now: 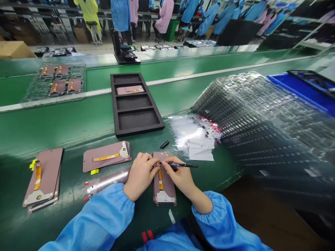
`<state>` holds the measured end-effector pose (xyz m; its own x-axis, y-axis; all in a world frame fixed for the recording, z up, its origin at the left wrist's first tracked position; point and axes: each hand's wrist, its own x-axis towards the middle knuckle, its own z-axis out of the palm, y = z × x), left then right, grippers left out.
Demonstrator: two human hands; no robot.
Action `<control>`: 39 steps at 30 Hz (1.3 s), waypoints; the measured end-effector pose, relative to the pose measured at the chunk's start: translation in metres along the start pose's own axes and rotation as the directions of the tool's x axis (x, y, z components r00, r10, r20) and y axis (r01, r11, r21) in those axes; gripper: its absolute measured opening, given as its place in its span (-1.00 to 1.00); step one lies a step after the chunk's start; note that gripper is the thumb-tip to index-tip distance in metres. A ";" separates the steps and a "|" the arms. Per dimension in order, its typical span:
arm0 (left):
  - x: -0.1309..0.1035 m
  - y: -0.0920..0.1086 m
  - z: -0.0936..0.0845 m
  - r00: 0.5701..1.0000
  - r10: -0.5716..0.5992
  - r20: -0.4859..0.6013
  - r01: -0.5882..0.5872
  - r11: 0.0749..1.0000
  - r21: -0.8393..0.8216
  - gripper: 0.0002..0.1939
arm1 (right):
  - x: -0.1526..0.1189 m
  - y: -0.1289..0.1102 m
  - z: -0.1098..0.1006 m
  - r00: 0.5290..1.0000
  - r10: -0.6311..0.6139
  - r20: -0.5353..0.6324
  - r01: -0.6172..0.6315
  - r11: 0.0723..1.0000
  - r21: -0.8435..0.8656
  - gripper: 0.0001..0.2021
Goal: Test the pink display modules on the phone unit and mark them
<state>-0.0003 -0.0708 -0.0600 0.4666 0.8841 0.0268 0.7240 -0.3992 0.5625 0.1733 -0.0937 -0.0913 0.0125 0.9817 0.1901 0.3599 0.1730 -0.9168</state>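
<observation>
Right hand (pixel 181 177): closed around the pen (pixel 184 164). Left hand (pixel 140 174): touching the phone screen (pixel 169 184); grip cannot be determined. Screen position: on the wearer's side of the black tray (pixel 137 120), toward its right.

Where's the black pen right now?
In the head view, just right of the middle, the black pen is in the person's right hand, its left end over the pinkish panel.
</observation>
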 end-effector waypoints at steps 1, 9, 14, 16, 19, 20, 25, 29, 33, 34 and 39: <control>0.000 0.000 0.000 1.000 0.001 0.000 -0.001 1.000 -0.001 -0.80 | 0.000 0.000 0.000 1.000 -0.008 0.001 0.008 1.000 -0.008 -0.89; 0.000 0.001 0.001 1.000 0.001 0.004 -0.001 1.000 -0.005 -0.80 | 0.000 0.000 0.000 0.999 -0.039 0.004 0.039 0.999 -0.039 -0.87; 0.000 0.001 0.000 1.000 -0.002 0.004 0.002 1.000 -0.004 -0.80 | 0.000 0.000 0.000 0.999 -0.038 0.006 0.039 0.999 -0.038 -0.88; -0.001 0.001 0.000 1.000 0.001 0.002 -0.001 1.000 -0.003 -0.80 | 0.000 0.001 0.000 0.999 -0.036 0.010 0.036 0.999 -0.034 -0.88; -0.001 0.001 0.001 1.000 0.003 0.005 -0.003 1.000 0.001 -0.80 | 0.000 0.003 0.001 1.000 -0.029 0.009 0.030 0.999 -0.029 -0.89; -0.001 0.001 0.001 1.000 0.003 0.006 -0.003 1.000 0.003 -0.80 | -0.001 0.004 0.001 1.000 -0.028 0.008 0.028 0.999 -0.027 -0.89; 0.000 0.002 0.000 1.000 -0.003 0.008 0.003 1.000 0.003 -0.80 | -0.002 0.006 0.001 1.000 -0.023 0.018 0.023 1.000 -0.013 -0.89; 0.001 0.001 0.001 1.000 -0.003 0.008 0.003 1.000 0.004 -0.79 | -0.001 0.004 0.001 1.000 -0.012 0.018 0.012 1.000 0.008 -0.88; 0.001 0.000 0.002 1.000 0.001 0.007 -0.001 1.000 0.017 -0.80 | 0.000 0.002 0.001 1.000 0.024 0.003 -0.024 0.998 0.060 -0.88; 0.000 0.000 0.001 1.000 0.005 0.006 -0.005 1.000 0.021 -0.80 | 0.000 0.001 0.001 0.999 0.039 -0.005 -0.038 0.996 0.082 -0.88; -0.008 0.006 -0.007 0.998 -0.043 -0.042 0.046 0.996 0.081 -0.76 | -0.002 0.000 -0.003 0.988 0.146 -0.042 -0.131 0.960 0.248 -0.79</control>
<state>-0.0034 -0.0788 -0.0506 0.4131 0.9099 0.0376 0.7837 -0.3763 0.4942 0.1758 -0.0960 -0.0910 0.1038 0.9922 0.0686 0.1123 0.0569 -0.9920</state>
